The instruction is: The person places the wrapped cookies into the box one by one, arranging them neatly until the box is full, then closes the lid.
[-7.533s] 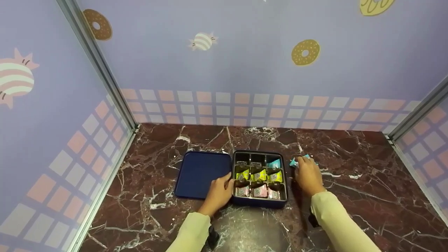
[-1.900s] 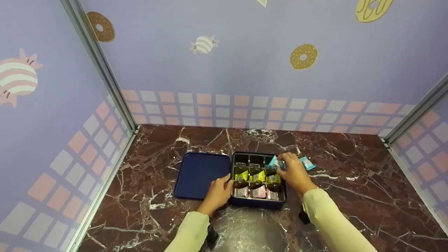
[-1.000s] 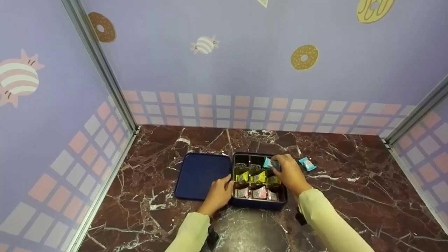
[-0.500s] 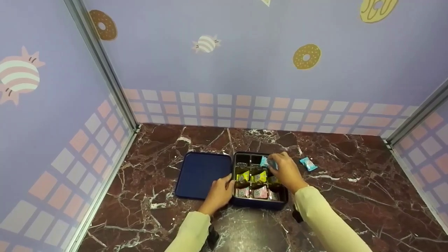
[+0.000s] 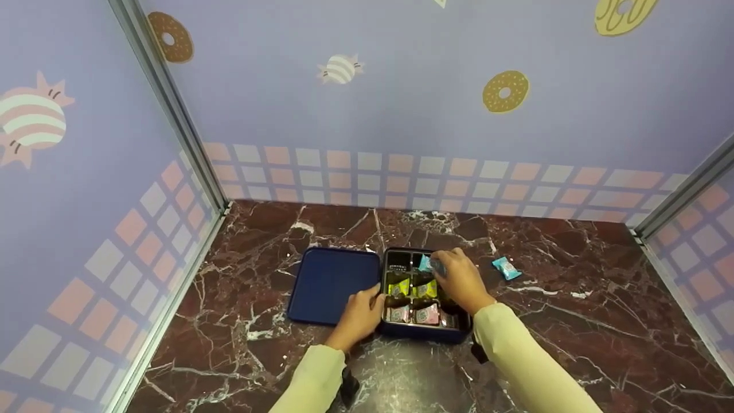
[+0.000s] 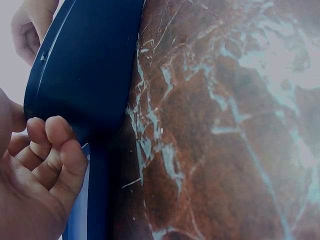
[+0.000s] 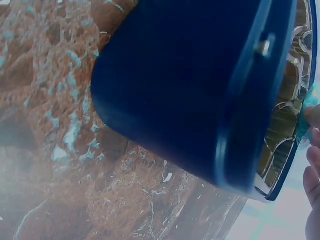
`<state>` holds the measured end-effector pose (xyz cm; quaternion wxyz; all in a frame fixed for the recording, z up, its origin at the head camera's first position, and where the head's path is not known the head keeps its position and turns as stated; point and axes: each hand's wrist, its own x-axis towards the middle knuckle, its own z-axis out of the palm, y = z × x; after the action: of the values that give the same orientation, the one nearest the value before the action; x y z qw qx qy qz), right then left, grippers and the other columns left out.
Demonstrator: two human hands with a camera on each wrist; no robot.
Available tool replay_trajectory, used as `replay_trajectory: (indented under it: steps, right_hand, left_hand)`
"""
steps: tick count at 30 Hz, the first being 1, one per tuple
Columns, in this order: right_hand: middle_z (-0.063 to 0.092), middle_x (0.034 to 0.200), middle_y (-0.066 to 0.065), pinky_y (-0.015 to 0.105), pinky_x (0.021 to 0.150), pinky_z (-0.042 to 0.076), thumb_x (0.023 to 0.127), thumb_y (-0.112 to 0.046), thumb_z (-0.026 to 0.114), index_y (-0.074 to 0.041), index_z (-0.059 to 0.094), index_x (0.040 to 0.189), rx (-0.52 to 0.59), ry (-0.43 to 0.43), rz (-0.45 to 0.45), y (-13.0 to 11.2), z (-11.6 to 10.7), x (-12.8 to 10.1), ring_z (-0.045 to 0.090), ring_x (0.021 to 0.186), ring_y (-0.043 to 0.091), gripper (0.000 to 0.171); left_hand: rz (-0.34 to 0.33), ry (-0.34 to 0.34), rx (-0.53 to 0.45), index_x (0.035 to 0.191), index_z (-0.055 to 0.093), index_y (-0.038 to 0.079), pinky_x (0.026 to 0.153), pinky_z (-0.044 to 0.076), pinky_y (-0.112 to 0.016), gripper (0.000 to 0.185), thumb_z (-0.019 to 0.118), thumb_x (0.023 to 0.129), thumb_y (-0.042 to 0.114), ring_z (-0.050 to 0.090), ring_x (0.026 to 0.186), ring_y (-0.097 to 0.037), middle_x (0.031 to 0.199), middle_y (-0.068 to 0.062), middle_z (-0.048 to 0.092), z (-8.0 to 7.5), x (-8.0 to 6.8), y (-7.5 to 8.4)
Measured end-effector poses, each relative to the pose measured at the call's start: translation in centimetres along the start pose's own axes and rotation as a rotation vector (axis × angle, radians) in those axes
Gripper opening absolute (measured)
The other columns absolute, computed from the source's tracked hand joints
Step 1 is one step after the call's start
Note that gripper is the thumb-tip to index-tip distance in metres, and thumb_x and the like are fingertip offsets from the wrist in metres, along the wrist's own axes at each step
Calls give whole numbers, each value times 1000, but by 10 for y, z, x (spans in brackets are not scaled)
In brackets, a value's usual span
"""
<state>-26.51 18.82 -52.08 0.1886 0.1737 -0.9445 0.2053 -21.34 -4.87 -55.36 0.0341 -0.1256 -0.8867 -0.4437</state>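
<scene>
A dark blue tin box (image 5: 425,332) holds a tray of small compartments on the marble table. Yellow-green sweets (image 5: 399,287) fill the middle row and pink ones (image 5: 427,314) the front row. My right hand (image 5: 442,268) pinches a teal wrapped sweet (image 5: 425,263) over the back middle compartment; the right wrist view shows that sweet (image 7: 305,116) at the tray's edge. My left hand (image 5: 373,301) grips the box's left wall, fingers (image 6: 52,150) curled against its corner (image 6: 85,75). The back right compartment is hidden by my right hand.
The box's blue lid (image 5: 331,282) lies flat, touching the box's left side. Another teal sweet (image 5: 506,268) lies on the table (image 5: 573,321) to the right of the box. Patterned walls (image 5: 401,115) close in the table at the back and both sides.
My right hand picked up a teal sweet from the table right of the box and carried it leftward over the back row to the middle compartment. The left hand stayed put.
</scene>
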Motion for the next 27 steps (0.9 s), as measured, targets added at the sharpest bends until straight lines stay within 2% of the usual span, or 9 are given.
replay_trajectory:
  steps: [5, 14, 18, 21, 24, 27]
  right_hand:
    - [72, 97, 7, 42, 77, 50, 80, -7, 76, -9, 68, 99, -10, 4, -17, -1, 2, 1, 57, 86, 26, 22]
    - [71, 102, 9, 41, 79, 51, 81, -4, 74, -7, 67, 102, 11, -20, -11, -2, 6, 0, 58, 90, 26, 23]
    - [69, 106, 11, 43, 82, 51, 81, -3, 73, -6, 66, 105, 53, -64, 3, -3, 6, -1, 59, 94, 27, 24]
    - [68, 107, 11, 43, 84, 51, 82, -5, 74, -6, 65, 105, 63, -85, 14, -4, 5, -1, 59, 98, 28, 25]
    - [67, 107, 11, 44, 85, 51, 82, -6, 75, -7, 65, 104, 56, -79, 15, -3, 4, -2, 59, 98, 28, 24]
    - [67, 107, 10, 44, 85, 50, 81, -6, 75, -6, 66, 104, 51, -69, 11, -2, 3, -2, 59, 98, 27, 25]
  left_hand:
    - [-9, -4, -11, 130, 57, -5, 88, 51, -45, 39, 53, 97, 17, 66, 99, -26, 113, -22, 68, 0, -1, 0]
    - [-14, -13, -13, 130, 57, -5, 81, 52, -41, 39, 54, 97, 16, 63, 82, -19, 90, -17, 71, 0, 1, 1]
    - [-10, -23, -15, 131, 56, -5, 70, 49, -35, 39, 53, 97, 16, 52, 60, -14, 67, -9, 64, 0, 1, 0]
    - [0, -25, -12, 131, 56, -5, 67, 47, -32, 39, 54, 97, 15, 44, 55, -11, 58, -1, 54, 0, 1, 0]
    - [-8, -22, -11, 131, 56, -5, 70, 47, -32, 39, 54, 97, 16, 46, 57, -9, 58, 4, 52, -1, 1, 0]
    - [-16, -21, -13, 131, 56, -5, 74, 50, -35, 40, 53, 97, 16, 53, 62, -13, 63, -4, 60, 0, 1, -1]
